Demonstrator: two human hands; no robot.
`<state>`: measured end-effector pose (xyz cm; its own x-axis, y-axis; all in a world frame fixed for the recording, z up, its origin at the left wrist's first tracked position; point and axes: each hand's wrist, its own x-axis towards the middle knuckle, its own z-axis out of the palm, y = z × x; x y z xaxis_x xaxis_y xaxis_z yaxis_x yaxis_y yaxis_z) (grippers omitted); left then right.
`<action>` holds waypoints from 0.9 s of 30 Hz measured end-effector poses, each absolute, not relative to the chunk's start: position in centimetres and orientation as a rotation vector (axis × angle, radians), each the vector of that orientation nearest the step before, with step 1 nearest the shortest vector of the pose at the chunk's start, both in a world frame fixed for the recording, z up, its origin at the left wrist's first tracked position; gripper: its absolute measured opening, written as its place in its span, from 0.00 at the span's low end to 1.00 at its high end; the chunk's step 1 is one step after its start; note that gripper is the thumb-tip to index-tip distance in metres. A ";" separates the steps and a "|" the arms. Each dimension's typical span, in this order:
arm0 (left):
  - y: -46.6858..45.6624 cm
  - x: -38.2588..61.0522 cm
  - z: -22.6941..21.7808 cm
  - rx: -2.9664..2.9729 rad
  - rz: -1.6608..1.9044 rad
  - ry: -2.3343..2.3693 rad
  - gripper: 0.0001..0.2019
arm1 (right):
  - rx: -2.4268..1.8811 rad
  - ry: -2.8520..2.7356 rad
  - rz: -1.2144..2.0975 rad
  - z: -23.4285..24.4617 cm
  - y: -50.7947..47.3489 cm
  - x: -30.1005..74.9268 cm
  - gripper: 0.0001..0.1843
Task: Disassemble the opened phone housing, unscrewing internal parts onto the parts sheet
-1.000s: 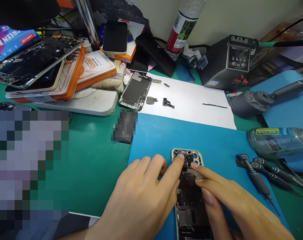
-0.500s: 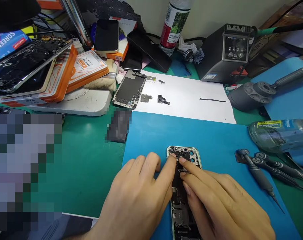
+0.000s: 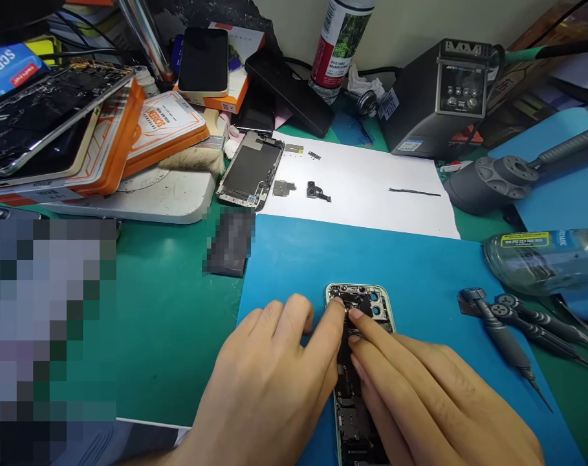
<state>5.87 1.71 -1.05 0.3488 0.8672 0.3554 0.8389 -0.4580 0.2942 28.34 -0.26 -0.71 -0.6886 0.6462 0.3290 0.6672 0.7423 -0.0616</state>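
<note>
An opened smartphone point(image 3: 350, 382) with a pale green frame lies on the blue mat point(image 3: 288, 259), its inner boards and camera openings showing. My left hand point(image 3: 274, 378) grips it from the left. The index fingertip presses near the top of the inside, and the other fingers are curled. From the right, my right hand point(image 3: 434, 395) wraps over the frame, with fingers together and two fingertips inside, close to the left index finger. The left thumb is hidden, and whatever lies beneath the fingertips cannot be made out.
On the white sheet point(image 3: 361, 175) lie a camera module point(image 3: 317, 191) and metal plates point(image 3: 283, 188). A detached screen point(image 3: 251, 167) overlaps its left edge. Screwdrivers point(image 3: 507, 349) and a clear bottle point(image 3: 541, 262) lie at right. Stacked boxes point(image 3: 165, 129) stand left, a black station point(image 3: 439, 97) behind.
Both hands keep nearly the same hold on the smartphone, with only slight finger shifts. The whole view has shifted a little.
</note>
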 end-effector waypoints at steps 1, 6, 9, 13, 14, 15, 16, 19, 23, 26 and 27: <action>1.7 5.8 -1.0 2.533 0.717 1.595 0.15 | -1.014 -2.601 -0.088 -0.5 -0.2 28.2 0.24; 1.5 5.7 -0.9 2.534 0.673 1.574 0.18 | -0.979 -2.641 -0.083 0.0 0.0 28.1 0.27; 1.6 6.0 -0.8 2.524 0.677 1.582 0.18 | -0.983 -2.621 -0.070 -0.3 0.2 28.2 0.27; 1.7 6.2 -0.8 2.514 0.663 1.622 0.17 | -1.016 -2.536 -0.038 -0.8 0.0 28.1 0.22; 1.7 6.2 -0.8 2.516 0.651 1.625 0.17 | -1.022 -2.517 -0.031 -0.9 0.0 28.1 0.21; 1.7 6.2 -0.7 2.517 0.639 1.624 0.17 | -1.027 -2.499 -0.027 -0.9 -0.1 28.0 0.21; 1.7 6.1 -0.7 2.519 0.627 1.616 0.17 | -1.029 -2.483 -0.027 -1.0 -0.1 28.0 0.20; 1.7 5.8 -0.7 2.523 0.573 1.582 0.18 | -1.028 -2.428 -0.028 -1.0 -0.1 27.8 0.18; 1.8 5.8 -0.5 2.524 0.545 1.594 0.18 | -1.048 -2.425 -0.006 -1.5 -0.2 28.0 0.19; 1.8 5.9 -0.4 2.528 0.541 1.596 0.19 | -1.056 -2.434 -0.006 -1.8 -0.4 28.2 0.21; 1.8 5.9 -0.4 2.530 0.536 1.594 0.19 | -1.054 -2.430 -0.001 -1.9 -0.5 28.1 0.21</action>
